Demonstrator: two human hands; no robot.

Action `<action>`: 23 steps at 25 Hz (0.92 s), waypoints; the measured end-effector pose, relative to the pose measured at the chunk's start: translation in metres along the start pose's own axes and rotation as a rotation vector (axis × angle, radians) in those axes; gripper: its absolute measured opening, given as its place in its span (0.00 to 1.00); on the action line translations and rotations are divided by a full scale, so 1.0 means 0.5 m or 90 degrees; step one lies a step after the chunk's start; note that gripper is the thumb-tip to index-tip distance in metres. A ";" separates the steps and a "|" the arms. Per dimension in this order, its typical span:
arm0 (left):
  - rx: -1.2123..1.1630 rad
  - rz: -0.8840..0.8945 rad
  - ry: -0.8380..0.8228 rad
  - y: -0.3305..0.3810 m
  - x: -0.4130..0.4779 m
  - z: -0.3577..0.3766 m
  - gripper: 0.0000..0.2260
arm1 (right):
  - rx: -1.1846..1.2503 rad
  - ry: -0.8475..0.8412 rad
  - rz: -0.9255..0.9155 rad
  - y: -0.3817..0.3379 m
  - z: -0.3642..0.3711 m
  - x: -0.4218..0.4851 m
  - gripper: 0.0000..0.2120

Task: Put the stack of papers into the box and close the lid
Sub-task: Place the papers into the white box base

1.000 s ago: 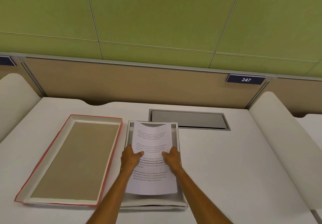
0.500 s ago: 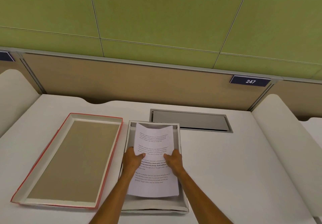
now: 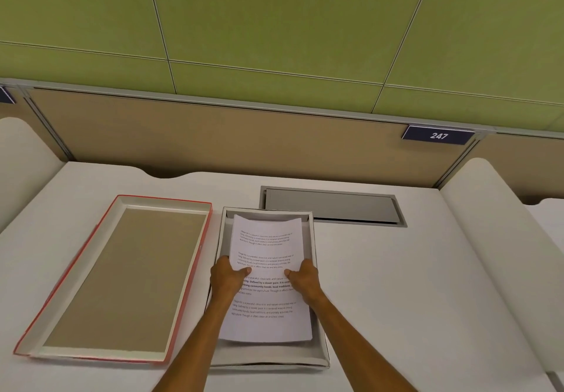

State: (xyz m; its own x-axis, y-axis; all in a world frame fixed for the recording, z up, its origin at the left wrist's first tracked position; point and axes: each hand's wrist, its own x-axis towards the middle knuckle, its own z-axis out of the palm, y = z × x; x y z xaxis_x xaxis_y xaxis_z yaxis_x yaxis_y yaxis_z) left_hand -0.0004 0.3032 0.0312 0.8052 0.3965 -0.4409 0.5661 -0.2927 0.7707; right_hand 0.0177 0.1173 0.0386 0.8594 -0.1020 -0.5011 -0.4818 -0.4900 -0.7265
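A white desk [image 3: 396,284] with rounded corners carries everything. To the left of the box [image 3: 320,358] lies the lid [image 3: 116,278], upside down and well clear of the hands: a long, shallow rectangle with red outer edges, white inner walls and a dull brown cardboard floor. Its right edge sits just beside the box's left wall. Behind the box, set flush into the desk, is a grey metal cable hatch [image 3: 331,207], its front edge close to the box's far wall. A tan partition [image 3: 213,138] stands at the back, bearing a dark blue sign [image 3: 439,135] that reads 247, and green panels rise above it. White curved dividers flank the desk on both sides.

The box is grey-white card, open, rectangular and shallow. The papers [image 3: 265,248] are over its opening, between its walls, white sheets printed with short blocks of text; the far end bows upward slightly. Whether they rest on the floor of the box cannot be told. The left hand [image 3: 227,277] grips the papers' left edge and the right hand [image 3: 305,278] the right edge, each thumb pressed on top, the other fingers hidden beneath.
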 end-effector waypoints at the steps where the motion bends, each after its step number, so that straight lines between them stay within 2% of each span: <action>1: 0.011 0.005 0.013 -0.001 -0.001 -0.001 0.19 | -0.006 0.001 -0.001 0.001 -0.001 0.000 0.17; 9: 0.033 0.059 0.067 -0.008 -0.036 0.016 0.26 | -0.002 0.021 -0.011 0.000 0.005 -0.018 0.22; 14: 0.065 0.015 0.039 0.011 -0.023 0.001 0.30 | -0.008 0.016 0.008 -0.006 -0.014 -0.016 0.16; 23: 0.012 -0.022 0.029 0.006 -0.011 -0.005 0.31 | 0.042 0.037 0.037 -0.003 -0.019 -0.009 0.17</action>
State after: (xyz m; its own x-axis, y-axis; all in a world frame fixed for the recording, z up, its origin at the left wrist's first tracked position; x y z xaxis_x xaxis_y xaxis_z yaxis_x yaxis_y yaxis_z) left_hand -0.0036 0.3026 0.0369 0.7769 0.4458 -0.4447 0.5966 -0.2952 0.7463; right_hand 0.0162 0.1105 0.0466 0.8369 -0.1801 -0.5169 -0.5401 -0.4245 -0.7267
